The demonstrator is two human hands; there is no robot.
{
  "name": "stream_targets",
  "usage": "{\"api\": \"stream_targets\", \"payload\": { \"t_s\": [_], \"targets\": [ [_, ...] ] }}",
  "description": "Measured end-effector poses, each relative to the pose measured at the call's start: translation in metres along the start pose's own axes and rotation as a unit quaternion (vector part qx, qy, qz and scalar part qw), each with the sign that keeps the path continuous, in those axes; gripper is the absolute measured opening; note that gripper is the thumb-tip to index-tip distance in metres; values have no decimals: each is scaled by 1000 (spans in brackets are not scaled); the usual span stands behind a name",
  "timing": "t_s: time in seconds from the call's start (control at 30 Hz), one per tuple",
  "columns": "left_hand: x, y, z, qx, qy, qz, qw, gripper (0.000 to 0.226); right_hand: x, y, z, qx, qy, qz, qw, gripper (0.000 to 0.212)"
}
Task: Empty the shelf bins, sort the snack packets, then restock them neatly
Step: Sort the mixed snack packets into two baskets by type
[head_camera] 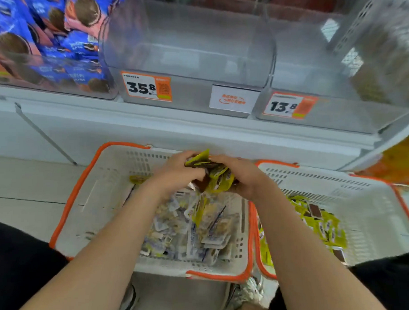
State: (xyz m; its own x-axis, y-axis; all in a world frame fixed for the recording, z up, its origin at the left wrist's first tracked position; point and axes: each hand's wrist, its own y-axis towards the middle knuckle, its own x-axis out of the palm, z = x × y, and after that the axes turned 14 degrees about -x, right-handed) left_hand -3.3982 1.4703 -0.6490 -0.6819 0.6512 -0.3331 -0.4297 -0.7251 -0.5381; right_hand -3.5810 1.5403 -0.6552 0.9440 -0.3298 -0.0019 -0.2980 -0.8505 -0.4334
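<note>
A bunch of yellow packets point(210, 172) sits gripped between the left hand point(177, 172) and right hand point(243, 179), fingers curled round it, above the left basket point(82, 180) near its far rim, with the right basket point(360, 183) touching alongside and clear bins point(191, 50) overhead.

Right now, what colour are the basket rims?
Orange rims on white baskets; head view shows it best.
</note>
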Motion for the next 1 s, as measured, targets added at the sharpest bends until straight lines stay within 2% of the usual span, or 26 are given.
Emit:
{"api": "stream_targets", "payload": {
  "t_s": [0.07, 0.13, 0.23, 0.3, 0.37, 0.43, 0.5, 0.6, 0.67, 0.7, 0.77, 0.87, 0.93, 1.0],
  "targets": [
    [40, -5, 21, 20, 23, -8, 999, 57, -34, -20, 0, 2, 16, 61, 998, 52],
    [83, -12, 36, 47, 59, -54, 996, 60, -65, -37, 3, 14, -7, 116, 993, 58],
    [140, -18, 47, 46, 80, -112, 989, 63, -107, -62, 4, 17, -65, 191, 979, 23],
    [168, -24, 54, 23, 74, -151, 986, 73, -133, -73, 8, 34, -100, 243, 964, 16],
    [185, -31, 61, 17, 86, -226, 970, 81, -152, -82, 12, 69, -122, 258, 956, 22],
    [192, -32, 63, 32, 135, -266, 954, 85, -162, -90, 14, 115, -196, 228, 947, 26],
    [189, -26, 59, 70, 181, -235, 952, 80, -164, -93, 16, 116, -313, 208, 919, 32],
    [171, -16, 45, 105, 133, -134, 976, 50, -143, -83, 23, -4, -358, 229, 905, 24],
    [151, -12, 27, 94, 62, -53, 992, 39, -113, -70, 24, -72, -279, 194, 938, 24],
    [139, -10, 15, 79, 40, -10, 996, 37, -94, -65, 23, -82, -240, 151, 955, 23],
    [116, -2, -20, 34, 55, 58, 996, 31, -54, -53, 24, -96, -226, 55, 968, 19],
    [80, 9, -81, -69, 157, 63, 983, 21, 0, -33, 42, -106, -269, -30, 957, 19],
    [56, 12, -119, -152, 228, 43, 961, 21, 30, -19, 62, -96, -304, -86, 944, 19],
    [33, 17, -153, -234, 323, 20, 917, 45, 57, -7, 78, -85, -354, -147, 920, 22]
  ]
}}
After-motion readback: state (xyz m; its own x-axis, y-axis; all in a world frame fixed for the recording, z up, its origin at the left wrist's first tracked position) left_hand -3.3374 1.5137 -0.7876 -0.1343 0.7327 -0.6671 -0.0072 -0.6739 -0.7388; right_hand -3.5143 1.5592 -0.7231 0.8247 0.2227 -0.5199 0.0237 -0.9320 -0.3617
